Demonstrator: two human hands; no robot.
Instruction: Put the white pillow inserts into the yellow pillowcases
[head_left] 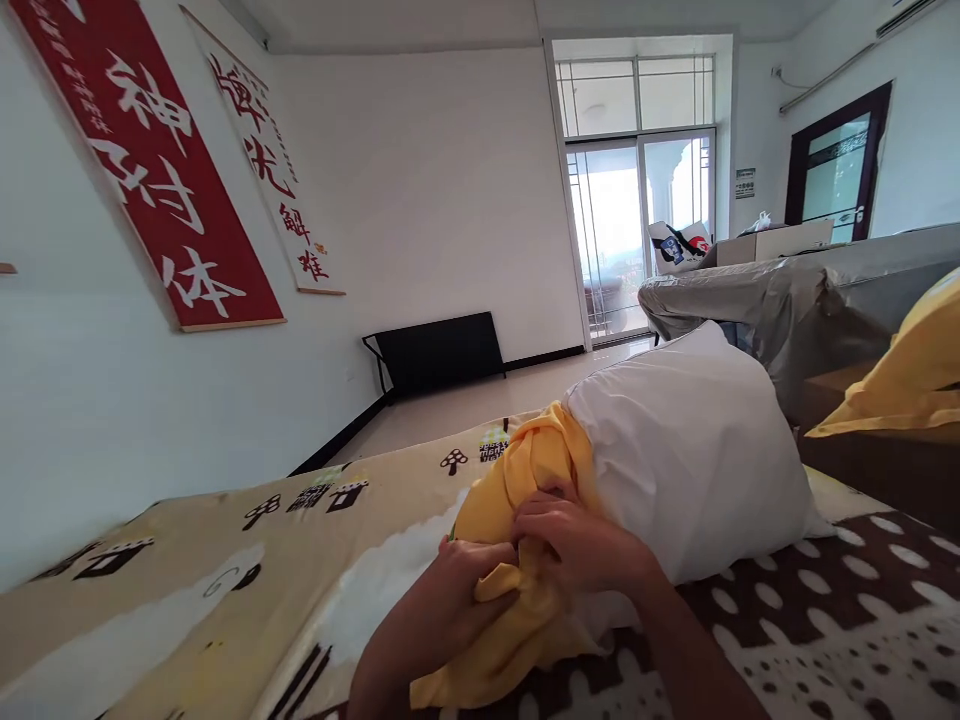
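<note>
The patterned bedding is lying beneath the white pillow and stretching away to its left; it could be rucking up under the pillow if the hands were dragging the load across it. The white pillow is bulging, mostly bare, so it could be working back out of the yellow cover if the pull were coming unevenly. The yellow cover is bunching around the pillow's left end; whether the corners are sitting squarely inside I cannot tell, and a twisted corner could be leaving the fabric skewed. A yellow pillow is resting to the white pillow's right, apart from it. The right hand is gripping the cover just left of the white pillow, fingers curling; the left hand is pinching it farther left. A small fold is standing out between the left thumb and fingers, and so little cloth could be slipping free
</note>
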